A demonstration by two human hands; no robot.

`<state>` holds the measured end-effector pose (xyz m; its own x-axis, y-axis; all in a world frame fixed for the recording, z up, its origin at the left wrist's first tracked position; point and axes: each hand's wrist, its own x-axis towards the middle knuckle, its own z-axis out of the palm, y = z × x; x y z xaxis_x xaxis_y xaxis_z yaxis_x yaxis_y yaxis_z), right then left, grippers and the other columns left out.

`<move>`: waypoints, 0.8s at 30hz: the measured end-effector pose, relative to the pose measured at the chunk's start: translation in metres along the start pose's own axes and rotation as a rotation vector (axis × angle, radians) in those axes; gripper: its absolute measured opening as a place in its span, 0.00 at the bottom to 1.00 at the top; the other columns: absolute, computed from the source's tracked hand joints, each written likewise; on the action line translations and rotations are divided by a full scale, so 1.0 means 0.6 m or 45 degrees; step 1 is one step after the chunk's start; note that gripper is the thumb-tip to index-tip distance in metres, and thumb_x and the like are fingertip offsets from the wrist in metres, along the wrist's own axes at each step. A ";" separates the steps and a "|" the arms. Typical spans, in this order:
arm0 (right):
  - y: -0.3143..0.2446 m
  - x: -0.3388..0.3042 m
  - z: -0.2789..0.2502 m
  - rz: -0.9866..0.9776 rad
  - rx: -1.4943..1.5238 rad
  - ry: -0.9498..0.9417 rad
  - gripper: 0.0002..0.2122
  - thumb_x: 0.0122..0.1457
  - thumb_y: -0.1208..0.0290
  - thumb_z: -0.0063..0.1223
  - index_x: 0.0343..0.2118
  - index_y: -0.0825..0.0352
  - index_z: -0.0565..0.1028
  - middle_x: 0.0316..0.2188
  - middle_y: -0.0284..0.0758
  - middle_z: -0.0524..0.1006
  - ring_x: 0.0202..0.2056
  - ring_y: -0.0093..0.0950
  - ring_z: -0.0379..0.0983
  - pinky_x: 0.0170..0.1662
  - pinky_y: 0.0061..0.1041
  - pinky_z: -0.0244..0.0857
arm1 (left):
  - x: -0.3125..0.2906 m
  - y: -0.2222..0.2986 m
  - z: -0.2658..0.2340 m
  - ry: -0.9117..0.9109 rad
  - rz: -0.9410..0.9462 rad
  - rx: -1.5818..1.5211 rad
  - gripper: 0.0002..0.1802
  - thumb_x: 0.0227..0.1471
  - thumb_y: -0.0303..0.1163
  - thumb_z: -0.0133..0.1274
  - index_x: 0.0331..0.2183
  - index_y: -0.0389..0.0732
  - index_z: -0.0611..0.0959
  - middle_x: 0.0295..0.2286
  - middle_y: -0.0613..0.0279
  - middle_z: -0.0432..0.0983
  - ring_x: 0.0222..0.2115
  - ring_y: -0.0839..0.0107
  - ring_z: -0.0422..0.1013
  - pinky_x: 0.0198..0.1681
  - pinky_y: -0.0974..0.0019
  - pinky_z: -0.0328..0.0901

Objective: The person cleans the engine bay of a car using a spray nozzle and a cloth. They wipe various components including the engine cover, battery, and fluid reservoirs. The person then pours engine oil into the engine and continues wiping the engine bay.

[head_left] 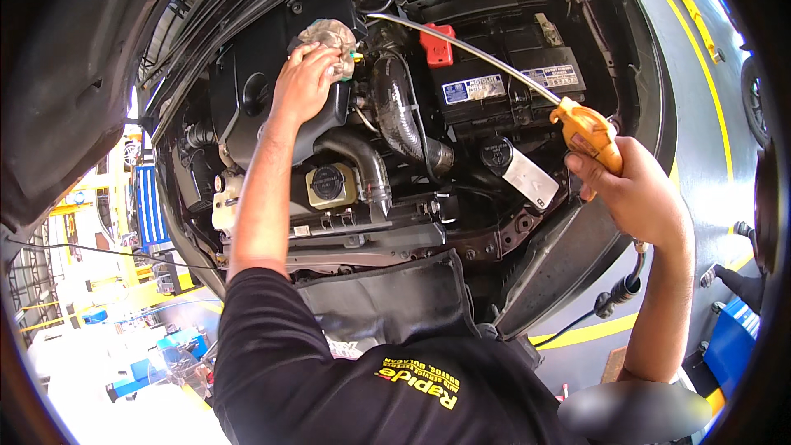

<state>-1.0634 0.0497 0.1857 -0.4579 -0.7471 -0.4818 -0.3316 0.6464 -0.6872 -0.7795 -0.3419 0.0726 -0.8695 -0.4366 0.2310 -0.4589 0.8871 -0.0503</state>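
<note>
Left fingers: we see the left hand [303, 91] with its fingers close together and bent onto a bunched rag; the thumb is mostly hidden, so we cannot tell how tight the hold is.
Right fingers: we see the right hand [651, 202] wrapped around the grip of an orange air gun [587, 136], the thumb along its near side.
Rag: we find the rag [331, 35] over the far right part of the black engine cover [255, 128]; we judge it light, soft and easily creased, best gathered in the palm.
Air gun: we see it above the near right side of the engine bay, its long metal tube [486, 58] slanting over the battery [511, 74] toward the cover's edge, the tip apart from the rag. We judge it stiff and fairly light but long in front, so the grip is the place to hold it.
Hose: below the right wrist we see a dark hose [622, 290].
Battery side: we see a red terminal cover [437, 45] there.
Nearer us: a yellowish tank [331, 186] with a black cap, then a black fender cover [383, 297].
</note>
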 end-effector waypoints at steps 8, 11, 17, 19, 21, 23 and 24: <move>0.023 -0.034 0.028 -0.019 -0.092 -0.207 0.23 0.60 0.51 0.61 0.34 0.74 0.79 0.20 0.47 0.77 0.25 0.40 0.77 0.34 0.37 0.69 | -0.019 0.091 0.019 -0.289 -0.189 0.464 0.16 0.56 0.34 0.51 0.45 0.42 0.85 0.51 0.60 0.77 0.60 0.49 0.63 0.62 0.47 0.60; 0.015 -0.033 0.035 0.041 -0.146 -0.228 0.24 0.60 0.50 0.61 0.34 0.75 0.79 0.20 0.46 0.77 0.25 0.39 0.77 0.35 0.36 0.69 | -0.028 0.079 0.008 -0.093 0.015 0.424 0.16 0.57 0.35 0.51 0.45 0.43 0.85 0.50 0.59 0.79 0.59 0.46 0.64 0.62 0.47 0.60; 0.016 -0.037 0.041 0.075 -0.130 -0.191 0.25 0.59 0.48 0.62 0.32 0.74 0.79 0.19 0.39 0.78 0.23 0.31 0.77 0.33 0.34 0.70 | -0.035 0.042 -0.024 -0.054 -0.098 0.046 0.11 0.59 0.30 0.54 0.42 0.45 0.85 0.44 0.61 0.81 0.46 0.55 0.70 0.57 0.55 0.63; 0.020 -0.045 0.027 0.230 -0.081 -0.164 0.25 0.60 0.48 0.61 0.32 0.73 0.80 0.19 0.36 0.78 0.24 0.27 0.77 0.33 0.33 0.70 | -0.022 0.044 -0.017 0.454 -0.186 -0.295 0.14 0.55 0.28 0.55 0.44 0.46 0.85 0.44 0.63 0.80 0.49 0.56 0.69 0.57 0.56 0.63; 0.025 -0.058 0.014 0.152 -0.093 -0.145 0.23 0.62 0.49 0.59 0.32 0.71 0.80 0.19 0.32 0.77 0.23 0.24 0.75 0.31 0.30 0.68 | 0.000 0.053 0.002 0.330 0.039 -0.232 0.19 0.54 0.26 0.56 0.49 0.44 0.83 0.49 0.59 0.76 0.52 0.54 0.67 0.61 0.52 0.61; 0.033 -0.069 0.004 0.062 -0.023 -0.128 0.23 0.63 0.49 0.58 0.33 0.72 0.79 0.19 0.32 0.77 0.22 0.24 0.75 0.30 0.29 0.67 | 0.026 0.061 0.025 0.034 0.045 0.050 0.17 0.54 0.27 0.55 0.47 0.45 0.84 0.45 0.60 0.77 0.51 0.55 0.68 0.59 0.54 0.63; 0.040 -0.073 0.002 0.091 -0.061 -0.092 0.21 0.64 0.51 0.59 0.33 0.70 0.79 0.19 0.31 0.76 0.19 0.22 0.71 0.24 0.26 0.64 | 0.043 0.062 0.033 0.041 0.054 0.239 0.12 0.54 0.30 0.55 0.42 0.46 0.85 0.41 0.63 0.78 0.48 0.58 0.69 0.55 0.56 0.66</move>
<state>-1.0501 0.0977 0.1895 -0.4218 -0.7070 -0.5677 -0.3404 0.7038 -0.6236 -0.8227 -0.3232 0.0572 -0.8839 -0.3918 0.2553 -0.4506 0.8597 -0.2406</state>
